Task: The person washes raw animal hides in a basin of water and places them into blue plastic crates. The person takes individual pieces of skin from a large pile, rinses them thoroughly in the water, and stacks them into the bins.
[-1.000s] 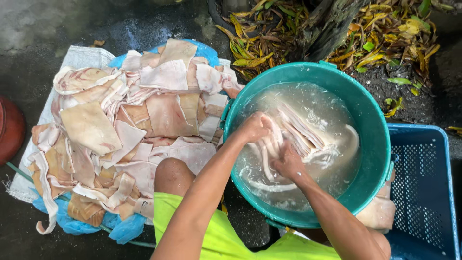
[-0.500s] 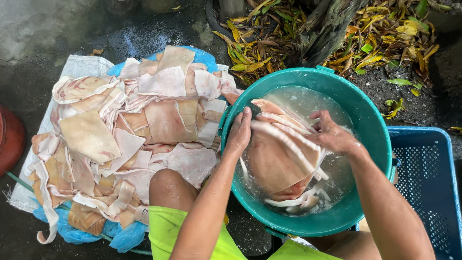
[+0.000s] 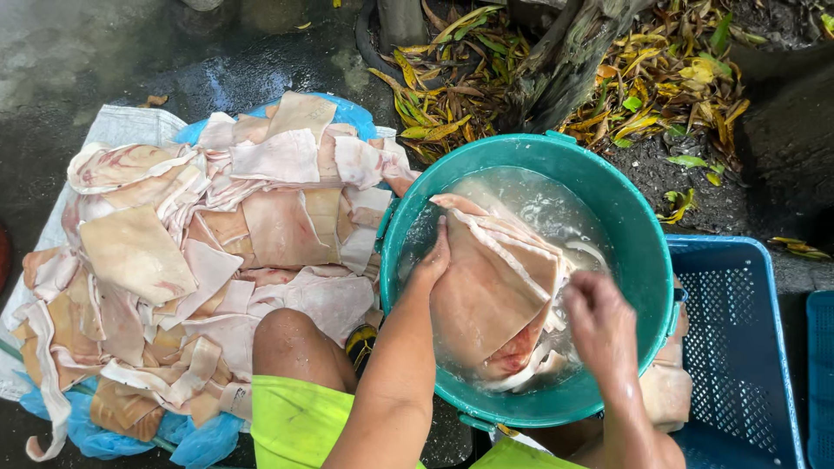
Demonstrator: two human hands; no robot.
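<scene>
Left hand [image 3: 432, 260] grips the left edge of a big pale skin sheet [image 3: 486, 295], centre-right of frame, inside the teal tub [image 3: 647, 260] of cloudy water. Right hand [image 3: 601, 323] is curled at the sheet's right edge; whether it grasps the sheet, cannot tell. Left of the tub, a heap of similar skin pieces [image 3: 200, 260] lies on blue plastic and a white sack. Blue crate [image 3: 738, 347] at lower right. Fallen leaves [image 3: 660, 78] along the top.

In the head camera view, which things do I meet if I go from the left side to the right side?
Pile of pale skin sheets → left hand → large skin sheet in the water → right hand → blue crate.
</scene>
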